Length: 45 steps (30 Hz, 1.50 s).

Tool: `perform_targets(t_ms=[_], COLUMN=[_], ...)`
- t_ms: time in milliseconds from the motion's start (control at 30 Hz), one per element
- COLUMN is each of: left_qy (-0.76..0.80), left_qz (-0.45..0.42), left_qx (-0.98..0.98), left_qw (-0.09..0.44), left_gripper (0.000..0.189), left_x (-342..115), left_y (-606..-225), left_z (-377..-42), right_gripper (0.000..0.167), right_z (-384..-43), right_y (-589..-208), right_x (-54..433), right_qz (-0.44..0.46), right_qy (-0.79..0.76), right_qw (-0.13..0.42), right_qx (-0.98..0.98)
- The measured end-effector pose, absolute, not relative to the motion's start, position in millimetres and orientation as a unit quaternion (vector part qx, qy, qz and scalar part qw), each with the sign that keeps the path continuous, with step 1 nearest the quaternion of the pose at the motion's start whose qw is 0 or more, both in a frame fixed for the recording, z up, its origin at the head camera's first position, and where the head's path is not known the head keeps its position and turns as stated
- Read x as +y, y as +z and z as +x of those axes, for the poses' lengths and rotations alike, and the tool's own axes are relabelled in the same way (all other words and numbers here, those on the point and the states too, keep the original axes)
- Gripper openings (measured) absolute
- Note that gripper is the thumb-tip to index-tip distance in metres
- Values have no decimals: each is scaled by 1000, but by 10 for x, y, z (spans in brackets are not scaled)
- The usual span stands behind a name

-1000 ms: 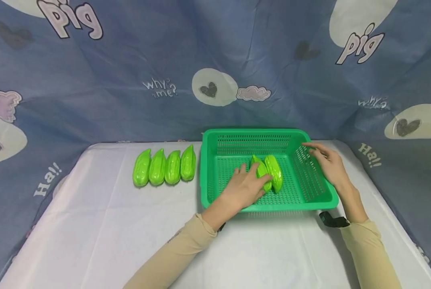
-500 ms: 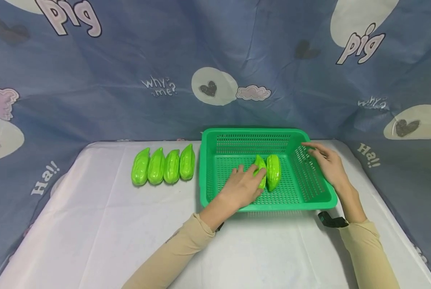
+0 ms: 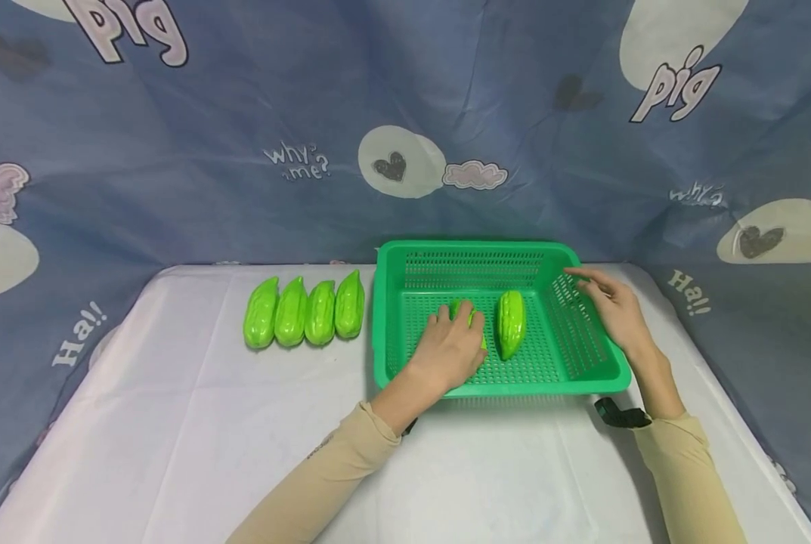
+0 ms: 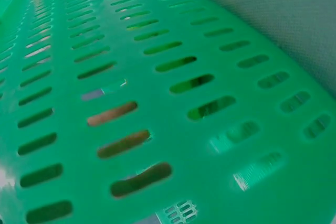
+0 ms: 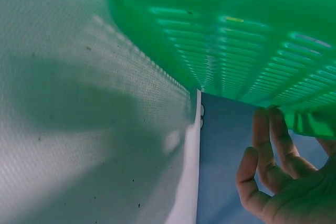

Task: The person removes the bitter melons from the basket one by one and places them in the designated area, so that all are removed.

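Observation:
In the head view, my left hand (image 3: 449, 347) reaches into a green plastic basket (image 3: 500, 389). Its fingers curl over a light-green bitter melon (image 3: 456, 306), mostly hidden beneath them. Another ridged bitter melon (image 3: 511, 325) lies on the basket floor just to the right, apart from the hand. My right hand (image 3: 616, 310) rests loosely at the basket's right rim, fingers relaxed. Below that rim, the right wrist view shows several bent fingers (image 5: 278, 140) close to the slotted wall (image 5: 236, 51). The left wrist view is filled by the basket's slotted wall (image 4: 142, 93).
Several bitter melons (image 3: 303, 311) stand in a row left of the basket, tips pointing away from me. A white cloth (image 3: 242, 423) covers the table. Behind it hangs a blue printed curtain (image 3: 242, 204).
My left hand has drawn its bitter melon leftward, widening the gap to the other one, which has straightened upright. The right hand stays at the rim.

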<state>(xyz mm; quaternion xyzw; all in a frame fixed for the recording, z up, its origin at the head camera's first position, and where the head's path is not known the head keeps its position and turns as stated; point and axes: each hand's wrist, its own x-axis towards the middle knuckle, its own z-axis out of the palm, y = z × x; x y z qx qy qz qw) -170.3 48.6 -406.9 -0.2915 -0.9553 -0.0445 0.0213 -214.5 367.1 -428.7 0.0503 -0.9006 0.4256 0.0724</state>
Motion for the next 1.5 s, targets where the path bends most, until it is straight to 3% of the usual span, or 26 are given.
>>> perform_targets(t_ms=[433,1033,1500], left_qy=[-43,-24,-2], left_qz=[-279,-254,-245], left_qx=[-959,-966,-967], left_qw=[18,-48,-69], left_gripper=[40,64,64], left_x=[473,476,497], left_y=[-4116,-4103,-4083], left_z=[-1723,-1714,-1714], right_gripper=[49,48,48], right_z=[-2141,-2150,-2152], right_y=[-4287,-4305,-4315], right_x=[3648,3658,3661], right_qz=[55,46,51], right_qy=[428,428,429], right_qw=[78,77,81], right_qx=[-899,-899,-898])
